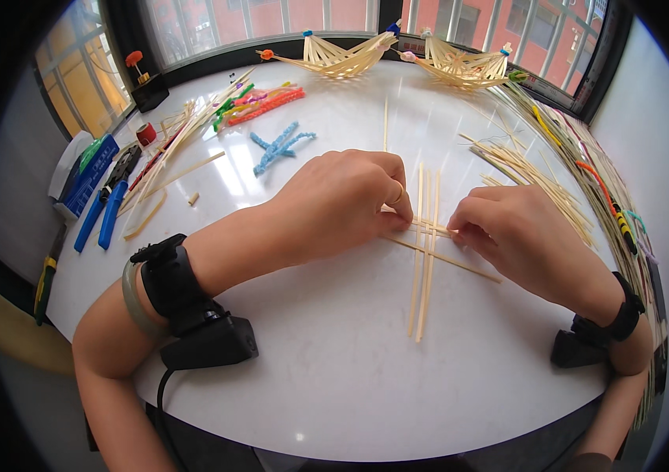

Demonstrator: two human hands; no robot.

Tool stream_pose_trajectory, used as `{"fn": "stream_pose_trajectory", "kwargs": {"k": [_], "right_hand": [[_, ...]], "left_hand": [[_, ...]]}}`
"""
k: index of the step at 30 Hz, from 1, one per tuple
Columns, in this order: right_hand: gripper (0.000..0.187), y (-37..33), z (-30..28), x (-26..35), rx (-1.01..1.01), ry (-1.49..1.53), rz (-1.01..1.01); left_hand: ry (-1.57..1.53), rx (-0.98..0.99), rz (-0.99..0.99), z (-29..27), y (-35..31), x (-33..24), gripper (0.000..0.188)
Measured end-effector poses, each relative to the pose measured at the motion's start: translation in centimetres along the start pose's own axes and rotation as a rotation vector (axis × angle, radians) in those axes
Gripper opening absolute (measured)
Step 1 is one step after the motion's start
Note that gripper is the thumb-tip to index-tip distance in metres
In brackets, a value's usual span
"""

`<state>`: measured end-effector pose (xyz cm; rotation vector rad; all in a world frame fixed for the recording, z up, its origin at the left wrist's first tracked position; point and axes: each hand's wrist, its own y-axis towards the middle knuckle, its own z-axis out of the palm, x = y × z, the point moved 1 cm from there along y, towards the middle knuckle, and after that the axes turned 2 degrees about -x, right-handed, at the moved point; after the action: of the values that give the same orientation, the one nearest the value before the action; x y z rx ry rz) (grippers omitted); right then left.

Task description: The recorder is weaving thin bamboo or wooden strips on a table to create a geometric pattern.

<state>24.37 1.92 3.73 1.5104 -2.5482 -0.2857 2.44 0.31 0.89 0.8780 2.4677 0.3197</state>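
Note:
Thin, pale bamboo strips lie crossed on the white table, a few running away from me and others across them. To the left of the crossing, my left hand is closed, thumb and fingertips pinching the cross strips. On the opposite side my right hand pinches the right end of a cross strip. One lower cross strip slants out toward the right, below my right hand. Fingers partly hide the strip ends, so how the strips pass over and under is hard to see.
Blue-handled pliers and a blue box are at the left. Blue fuzzy stems and colourful ones lie behind my left hand. Loose bamboo strips spread at right. Two woven bamboo pieces stand by the window.

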Motion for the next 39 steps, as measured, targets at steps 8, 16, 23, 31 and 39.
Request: {"fn": "stream_pose_trajectory", "kwargs": {"k": [8, 16, 23, 31, 39], "right_hand": [[0.019, -0.3, -0.5, 0.6, 0.075, -0.025, -0.005], [0.016, -0.1, -0.4, 0.4, 0.044, 0.034, 0.029], [0.014, -0.1, -0.2, 0.2, 0.029, 0.047, 0.041], [0.011, 0.0, -0.3, 0.2, 0.007, 0.049, 0.021], [0.013, -0.1, -0.4, -0.2, 0.052, 0.03, 0.033]], "left_hand": [[-0.094, 0.107, -0.033, -0.9, 0.2, -0.2, 0.017], [-0.128, 0.077, -0.086, -0.6, 0.3, -0.1, 0.016], [-0.126, 0.03, -0.171, -0.3, 0.3, -0.1, 0.014], [-0.112, 0.007, -0.186, -0.4, 0.3, -0.2, 0.013], [-0.079, 0.117, -0.16, -1.1, 0.5, -0.8, 0.013]]}}
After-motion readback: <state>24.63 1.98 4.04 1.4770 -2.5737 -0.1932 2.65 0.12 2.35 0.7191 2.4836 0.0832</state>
